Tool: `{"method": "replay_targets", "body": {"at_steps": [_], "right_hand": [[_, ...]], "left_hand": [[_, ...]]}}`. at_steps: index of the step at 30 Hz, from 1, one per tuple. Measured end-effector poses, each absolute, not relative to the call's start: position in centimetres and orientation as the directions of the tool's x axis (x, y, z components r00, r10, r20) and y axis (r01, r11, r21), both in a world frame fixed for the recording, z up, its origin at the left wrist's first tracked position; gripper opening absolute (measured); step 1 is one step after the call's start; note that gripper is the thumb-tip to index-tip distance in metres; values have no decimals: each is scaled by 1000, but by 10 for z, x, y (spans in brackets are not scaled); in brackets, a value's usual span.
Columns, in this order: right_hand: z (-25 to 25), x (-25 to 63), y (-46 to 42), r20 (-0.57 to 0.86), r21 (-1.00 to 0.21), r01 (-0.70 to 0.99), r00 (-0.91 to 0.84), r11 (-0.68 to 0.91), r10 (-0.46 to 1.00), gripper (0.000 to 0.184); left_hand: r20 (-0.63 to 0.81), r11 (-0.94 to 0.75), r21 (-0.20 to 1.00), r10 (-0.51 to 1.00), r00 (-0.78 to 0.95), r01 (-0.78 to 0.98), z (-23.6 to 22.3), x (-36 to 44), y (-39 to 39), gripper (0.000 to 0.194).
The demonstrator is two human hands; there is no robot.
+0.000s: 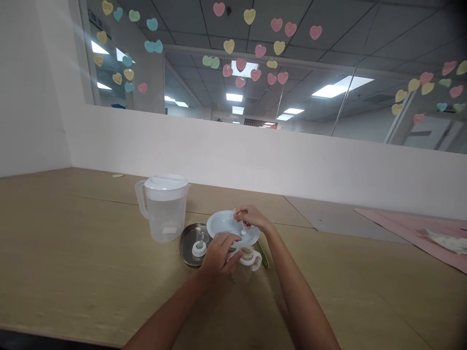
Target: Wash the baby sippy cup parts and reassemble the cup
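Observation:
A clear baby bottle (242, 273) with a white collar and side handles stands uncapped on the table. My left hand (221, 255) is closed around its left side, the thumb near the collar and the fingers reaching over the rim of a white bowl (215, 224). Above that bowl, my right hand (250, 215) is closed in a pinch on something small and pale that I cannot make out. A small white piece (243, 233) shows just below those fingers. Left of the bowl, a metal tray (187, 248) holds a bottle top with a white ring (199, 249) and a clear cover.
A lidded translucent pitcher (166, 214) of clear liquid stands at the back left. A thin green object (263, 255) lies right of the bottle. On the far right, a plastic packet (447, 240) rests on a pink sheet (401, 226). A white wall (237, 150) closes off the back.

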State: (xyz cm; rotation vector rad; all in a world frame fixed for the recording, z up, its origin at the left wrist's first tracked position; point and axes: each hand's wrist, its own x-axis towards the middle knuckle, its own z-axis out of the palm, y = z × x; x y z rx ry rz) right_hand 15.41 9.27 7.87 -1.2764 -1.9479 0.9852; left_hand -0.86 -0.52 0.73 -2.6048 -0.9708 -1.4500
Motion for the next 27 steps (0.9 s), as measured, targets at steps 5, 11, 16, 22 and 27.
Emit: {"method": "replay_targets", "body": {"at_steps": [5, 11, 16, 22, 27], "right_hand": [[68, 159, 99, -84, -586, 749, -436, 309, 896, 16], [46, 145, 101, -104, -517, 796, -422, 313, 901, 10], [49, 133, 98, -69, -619, 695, -512, 365, 856, 17], [98, 141, 72, 203, -826, 381, -488, 416, 849, 27], [136, 154, 31, 183, -828, 351, -570, 438, 801, 29]], "left_hand": [[749, -829, 233, 486, 450, 508, 9, -4, -9, 36], [729, -803, 280, 535, 427, 526, 11, -3, -12, 42], [704, -779, 330, 579, 411, 532, 11, -2, -10, 44], [675, -767, 311, 594, 438, 561, 11, -5, -6, 40], [674, -765, 324, 599, 431, 556, 12, -8, -6, 39]]}}
